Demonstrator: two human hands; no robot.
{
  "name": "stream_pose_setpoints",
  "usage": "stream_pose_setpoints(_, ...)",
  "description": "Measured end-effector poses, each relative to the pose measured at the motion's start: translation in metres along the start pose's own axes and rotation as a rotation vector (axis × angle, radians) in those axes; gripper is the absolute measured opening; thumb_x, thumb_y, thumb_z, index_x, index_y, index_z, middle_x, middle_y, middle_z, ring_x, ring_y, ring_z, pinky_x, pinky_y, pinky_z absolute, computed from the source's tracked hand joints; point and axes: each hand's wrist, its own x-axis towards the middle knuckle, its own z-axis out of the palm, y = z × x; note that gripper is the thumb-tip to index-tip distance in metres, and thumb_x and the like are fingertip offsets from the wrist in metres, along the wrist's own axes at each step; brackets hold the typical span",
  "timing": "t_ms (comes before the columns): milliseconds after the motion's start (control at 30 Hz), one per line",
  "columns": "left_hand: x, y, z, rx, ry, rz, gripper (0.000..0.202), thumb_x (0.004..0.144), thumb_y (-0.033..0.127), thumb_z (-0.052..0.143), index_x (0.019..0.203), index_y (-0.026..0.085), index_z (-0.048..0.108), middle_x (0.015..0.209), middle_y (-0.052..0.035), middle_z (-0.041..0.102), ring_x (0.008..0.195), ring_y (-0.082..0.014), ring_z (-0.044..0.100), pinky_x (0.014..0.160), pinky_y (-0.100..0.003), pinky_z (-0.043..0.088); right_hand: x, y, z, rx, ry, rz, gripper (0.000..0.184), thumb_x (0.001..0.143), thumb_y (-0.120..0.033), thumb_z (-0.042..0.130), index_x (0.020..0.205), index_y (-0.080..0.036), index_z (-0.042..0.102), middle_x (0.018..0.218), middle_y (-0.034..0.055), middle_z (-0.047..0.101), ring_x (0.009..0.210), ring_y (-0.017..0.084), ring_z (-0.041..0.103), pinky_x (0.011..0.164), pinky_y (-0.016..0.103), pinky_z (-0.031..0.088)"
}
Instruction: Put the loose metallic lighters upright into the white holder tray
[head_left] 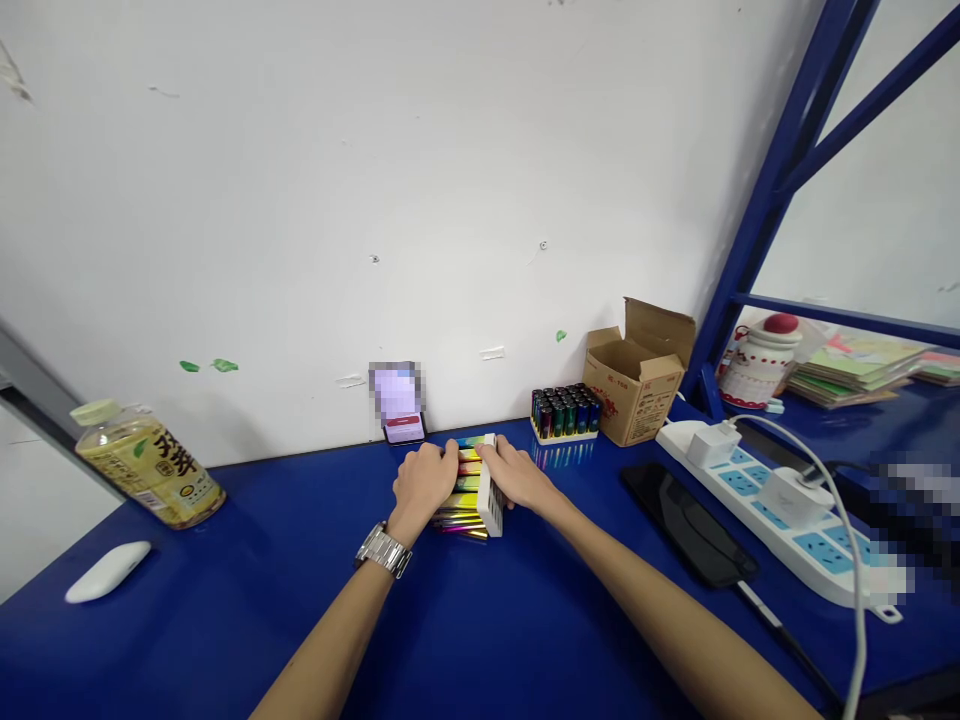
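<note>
A bundle of shiny yellow, pink and green sticks, apparently lighters, lies tipped sideways on the blue tabletop near the wall. Their ends sit in a white slotted tray that faces right. My left hand, with a metal watch on its wrist, is closed around the left side of the bundle; some fingers are hidden. On the other side my right hand grips the white tray near its upper end, thumb on top. Behind and to the right, a second tray of dark metallic lighters stands upright.
An open cardboard box stands by the wall at right. Nearby lie a black phone with a cable and a white power strip. A lit phone leans on the wall. Left are a drink bottle and a white mouse.
</note>
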Motion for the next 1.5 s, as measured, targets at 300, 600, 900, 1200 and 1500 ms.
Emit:
stream_pose_setpoints(300, 0.002, -0.004, 0.002, -0.132, -0.047, 0.14, 0.051, 0.092, 0.043, 0.022, 0.105, 0.018, 0.065, 0.116, -0.0138, 0.067, 0.111, -0.0298, 0.06, 0.092, -0.04, 0.044, -0.002, 0.003, 0.001, 0.181, -0.018, -0.02, 0.038, 0.085, -0.054, 0.039, 0.106, -0.022, 0.042, 0.073, 0.0009, 0.062, 0.048, 0.015, 0.054, 0.046, 0.025, 0.042)
stream_pose_setpoints(600, -0.009, -0.019, 0.005, -0.304, -0.212, 0.571, 0.062, 0.091, 0.055, 0.03, 0.141, 0.02, 0.04, 0.15, -0.0063, 0.037, 0.14, -0.0215, 0.028, 0.116, -0.039, 0.019, -0.001, 0.007, 0.008, 0.101, 0.287, -0.121, 0.034, 0.085, -0.045, 0.045, 0.108, -0.023, 0.057, 0.099, 0.006, 0.061, 0.097, 0.022, 0.058, 0.083, 0.033, 0.043)
stream_pose_setpoints(900, 0.004, -0.022, 0.005, -0.287, -0.187, 0.629, 0.055, 0.094, 0.048, 0.027, 0.136, 0.02, 0.047, 0.14, -0.0069, 0.05, 0.131, -0.02, 0.042, 0.113, -0.036, 0.027, -0.004, 0.005, 0.009, 0.132, 0.327, -0.082, 0.042, 0.085, -0.046, 0.045, 0.118, -0.023, 0.059, 0.101, 0.0074, 0.063, 0.102, 0.024, 0.057, 0.089, 0.034, 0.04)
stream_pose_setpoints(1200, 0.007, -0.024, 0.006, -0.307, -0.218, 0.632, 0.054, 0.091, 0.049, 0.036, 0.139, 0.024, 0.044, 0.144, -0.0046, 0.045, 0.132, -0.0211, 0.041, 0.112, -0.036, 0.028, -0.001, 0.006, 0.008, 0.161, 0.327, -0.06, 0.046, 0.083, -0.046, 0.047, 0.121, -0.023, 0.06, 0.107, 0.0085, 0.064, 0.106, 0.025, 0.057, 0.092, 0.036, 0.04)
stream_pose_setpoints(1500, 0.007, -0.025, 0.005, -0.305, -0.234, 0.663, 0.054, 0.092, 0.047, 0.036, 0.14, 0.025, 0.042, 0.144, -0.0043, 0.046, 0.133, -0.0202, 0.041, 0.113, -0.037, 0.027, 0.002, 0.011, 0.007, 0.163, 0.335, -0.088, 0.044, 0.084, -0.045, 0.047, 0.119, -0.023, 0.062, 0.107, 0.0084, 0.065, 0.106, 0.025, 0.058, 0.092, 0.036, 0.041)
